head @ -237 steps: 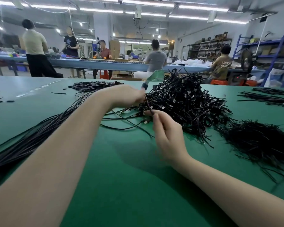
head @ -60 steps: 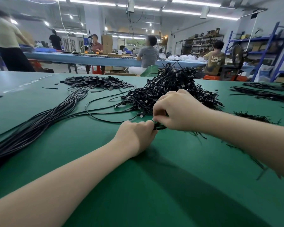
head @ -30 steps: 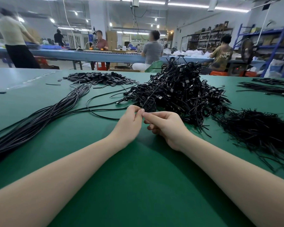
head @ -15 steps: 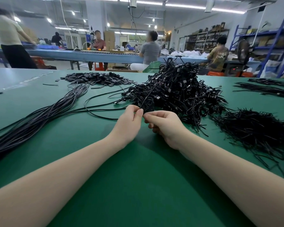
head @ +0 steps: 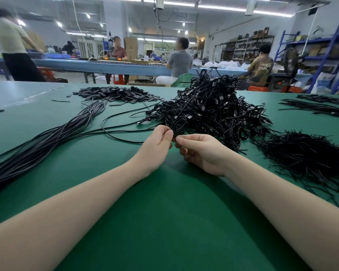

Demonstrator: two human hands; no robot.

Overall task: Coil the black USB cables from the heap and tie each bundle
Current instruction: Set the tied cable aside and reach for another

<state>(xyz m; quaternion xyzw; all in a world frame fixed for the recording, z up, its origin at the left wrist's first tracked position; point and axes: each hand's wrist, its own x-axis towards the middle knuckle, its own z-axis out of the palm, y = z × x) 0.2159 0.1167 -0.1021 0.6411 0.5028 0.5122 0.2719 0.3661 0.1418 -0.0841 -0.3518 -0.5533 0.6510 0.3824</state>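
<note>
A small coiled cable (head: pixel 179 125) is pinched just above the green surface (head: pixel 164 222) between the left hand (head: pixel 158 142) and right hand (head: pixel 201 149), beside the heap (head: pixel 213 110), and the loops could spring apart if either grip is loosened before tying.

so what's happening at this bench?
A person is bundling black USB cables on a green table. The left hand pinches a small coiled cable upright, and the right hand pinches something dark at its base, likely a tie. The heap lies just behind, loose ties to the right.
</note>
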